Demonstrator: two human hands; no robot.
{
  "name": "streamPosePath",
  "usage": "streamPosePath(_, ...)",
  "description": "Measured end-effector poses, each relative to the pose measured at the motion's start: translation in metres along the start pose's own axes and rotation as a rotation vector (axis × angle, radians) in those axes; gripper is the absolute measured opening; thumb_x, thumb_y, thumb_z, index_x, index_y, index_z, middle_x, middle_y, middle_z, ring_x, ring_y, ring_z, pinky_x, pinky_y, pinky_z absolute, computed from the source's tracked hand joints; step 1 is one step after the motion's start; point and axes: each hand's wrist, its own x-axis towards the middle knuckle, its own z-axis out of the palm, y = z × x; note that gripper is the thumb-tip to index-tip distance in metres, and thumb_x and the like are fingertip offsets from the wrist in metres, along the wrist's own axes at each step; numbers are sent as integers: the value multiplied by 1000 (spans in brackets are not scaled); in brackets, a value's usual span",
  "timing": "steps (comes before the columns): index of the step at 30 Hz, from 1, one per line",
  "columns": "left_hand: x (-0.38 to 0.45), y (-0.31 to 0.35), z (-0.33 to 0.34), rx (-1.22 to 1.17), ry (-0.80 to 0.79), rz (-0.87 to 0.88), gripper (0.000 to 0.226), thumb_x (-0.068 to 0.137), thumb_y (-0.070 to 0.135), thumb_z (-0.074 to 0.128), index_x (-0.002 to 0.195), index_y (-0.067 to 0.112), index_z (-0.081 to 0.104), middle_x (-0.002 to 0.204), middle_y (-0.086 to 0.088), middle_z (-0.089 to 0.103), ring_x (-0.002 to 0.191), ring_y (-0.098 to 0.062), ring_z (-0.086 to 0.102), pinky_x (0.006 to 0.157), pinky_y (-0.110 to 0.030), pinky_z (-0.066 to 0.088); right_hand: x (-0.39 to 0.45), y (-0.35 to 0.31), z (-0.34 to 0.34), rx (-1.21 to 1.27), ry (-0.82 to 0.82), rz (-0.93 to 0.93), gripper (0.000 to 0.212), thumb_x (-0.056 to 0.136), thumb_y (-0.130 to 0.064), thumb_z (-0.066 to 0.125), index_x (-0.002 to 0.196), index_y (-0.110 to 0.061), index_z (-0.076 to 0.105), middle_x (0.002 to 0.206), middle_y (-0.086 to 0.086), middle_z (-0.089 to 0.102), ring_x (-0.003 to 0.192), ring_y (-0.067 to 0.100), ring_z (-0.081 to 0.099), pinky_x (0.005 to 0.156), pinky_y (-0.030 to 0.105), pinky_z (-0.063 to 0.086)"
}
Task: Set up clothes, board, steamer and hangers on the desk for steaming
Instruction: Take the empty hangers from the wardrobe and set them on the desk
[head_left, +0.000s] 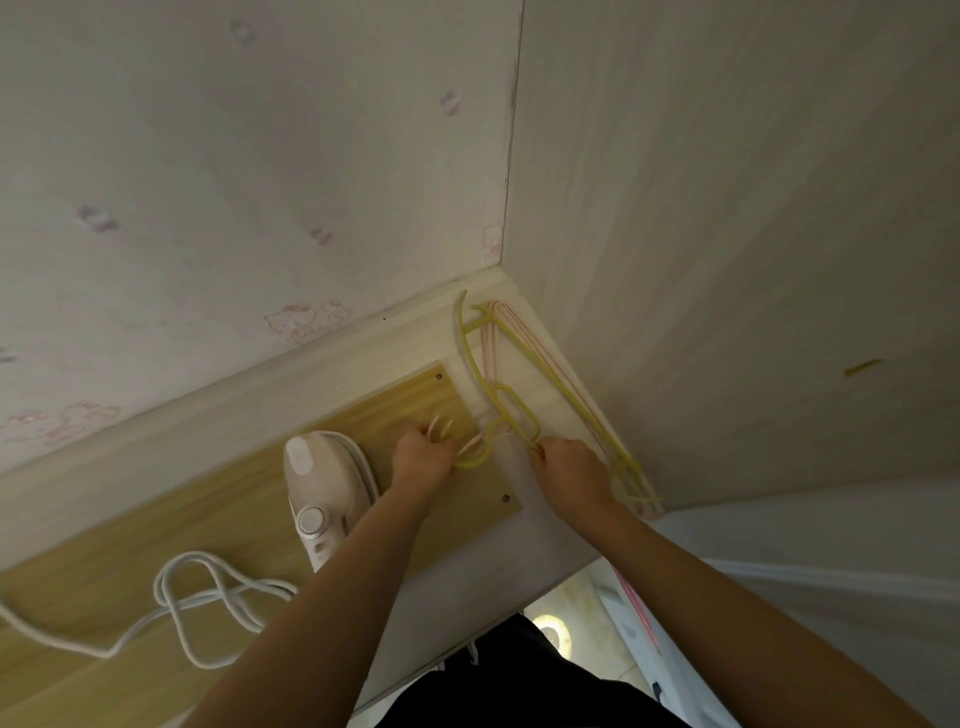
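Yellow hangers (511, 410) gripped at hooks by left hand (422, 457) and right hand (569, 470) – stack laid in desk (550, 540) corner; steamer (327, 483) beside, on board (156, 545).

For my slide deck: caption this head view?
Both hands gather plastic hangers on the desk corner beside the steamer.

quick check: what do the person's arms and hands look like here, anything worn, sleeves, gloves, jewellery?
Both forearms are bare up to the frame edge: no sleeves visible. The left hand and right hand wear no gloves; no watch, bracelet or ring shows. Dark clothing shows at the bottom of the view, below the arms.
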Motion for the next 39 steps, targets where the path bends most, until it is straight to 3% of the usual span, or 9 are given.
streamPosePath(4, 5, -3, 1, 55, 131, 43, 14, 84, 21, 67, 90, 19, 56, 107, -13, 61, 99, -32, 60, 89, -47, 52, 1, 0, 7, 17, 7, -36, 33, 100, -34, 41, 92, -11, 63, 94, 8, 61, 87, 27, 61, 62, 33, 42)
streamPosePath(9, 6, -1, -1, 82, 178, 69, 21, 84, 12, 66, 104, 7, 71, 97, -14, 71, 95, -30, 65, 84, -41, 55, 5, 0, 12, -12, 28, -27, 24, 98, -24, 42, 97, -11, 62, 96, 8, 61, 88, 28, 61, 64, 33, 44)
streamPosePath(16, 6, -5, 3, 398, 156, 279, 45, 87, 7, 58, 131, 14, 54, 125, -19, 56, 113, -35, 53, 95, -39, 43, 5, -5, 17, -117, 17, -57, 20, 95, -16, 47, 106, -12, 63, 102, 7, 61, 93, 27, 59, 60, 32, 37)
streamPosePath(24, 6, -13, -2, 386, 191, 336, 22, 89, 5, 55, 109, 9, 64, 108, -16, 63, 98, -34, 58, 76, -28, 40, 8, -9, 13, -93, 20, -31, 20, 96, -20, 46, 105, -14, 63, 104, 7, 62, 97, 28, 59, 67, 33, 42)
streamPosePath(30, 3, -14, -5, 457, 119, 385, 24, 92, 19, 54, 114, 11, 60, 109, -18, 62, 98, -35, 58, 78, -33, 43, 0, -12, 7, -102, 1, 11, 21, 96, -17, 43, 108, -10, 60, 109, 9, 61, 102, 30, 59, 72, 36, 46)
streamPosePath(34, -11, -18, -10, 521, 110, 434, 27, 91, 18, 53, 116, 8, 55, 110, -20, 58, 99, -40, 58, 74, -35, 42, -15, -13, 2, -155, -14, 11, 23, 95, -14, 42, 114, -7, 53, 115, 11, 59, 108, 29, 54, 76, 36, 47)
streamPosePath(39, -38, -23, -15, 563, 145, 562, 30, 92, 14, 49, 119, 4, 57, 116, -20, 57, 101, -41, 57, 79, -42, 47, -43, -10, -4, -166, 9, -25, 33, 94, -12, 42, 125, -4, 46, 123, 14, 56, 116, 30, 50, 86, 37, 45)
